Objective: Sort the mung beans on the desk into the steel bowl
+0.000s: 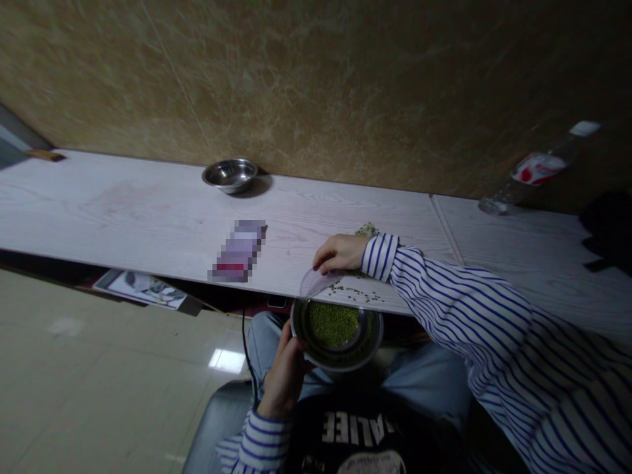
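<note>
My left hand (286,365) grips the left side of a metal bowl (374,342) held over my lap, just below the table's front edge. Inside it lie many small green beans (333,322), which look like mung beans. Above the bowl's rim, my right hand (340,253) has its fingers closed on a thin translucent plastic lid (313,283) at the table edge. Loose green beans (353,289) are scattered on the tabletop beside the lid. Another heap of green beans (367,229) shows behind my right wrist, partly hidden by it.
A shiny metal bowl (230,176) stands near the wall. A phone-like flat object (239,250), blurred out, lies on the white table (123,210). To the right are a clear plastic bottle (538,170) and a dark object (607,227). Below the tabletop, papers (143,288) stick out.
</note>
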`<act>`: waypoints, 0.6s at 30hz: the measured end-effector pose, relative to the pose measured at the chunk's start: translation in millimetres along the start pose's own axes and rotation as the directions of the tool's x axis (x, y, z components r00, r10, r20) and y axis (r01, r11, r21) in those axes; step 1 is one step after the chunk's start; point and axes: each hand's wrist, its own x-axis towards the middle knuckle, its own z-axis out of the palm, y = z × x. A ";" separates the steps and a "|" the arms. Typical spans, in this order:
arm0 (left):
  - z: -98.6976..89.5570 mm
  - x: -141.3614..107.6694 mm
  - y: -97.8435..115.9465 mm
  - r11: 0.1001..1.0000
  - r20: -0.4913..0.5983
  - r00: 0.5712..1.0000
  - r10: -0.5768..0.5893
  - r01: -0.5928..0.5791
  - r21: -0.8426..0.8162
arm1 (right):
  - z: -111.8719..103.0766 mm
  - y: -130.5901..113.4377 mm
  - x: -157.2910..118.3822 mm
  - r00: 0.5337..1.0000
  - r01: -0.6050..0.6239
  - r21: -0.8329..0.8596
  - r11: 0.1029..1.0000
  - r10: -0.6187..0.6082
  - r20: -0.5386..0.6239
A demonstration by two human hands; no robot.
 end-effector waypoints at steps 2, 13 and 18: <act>1.9 -0.7 0.0 1.000 0.000 1.000 -0.005 0.005 0.009 | 1.6 0.1 -2.8 1.000 0.000 0.010 1.000 0.000 0.003; 9.5 -3.2 -2.0 0.999 0.037 0.999 -0.018 0.017 0.027 | 8.3 -5.4 -21.1 1.000 -0.007 -0.056 0.998 0.008 0.008; 10.5 -4.3 -3.8 0.999 0.067 0.998 -0.014 0.012 0.032 | 11.5 -6.2 -28.1 1.000 -0.001 -0.036 0.999 0.001 0.002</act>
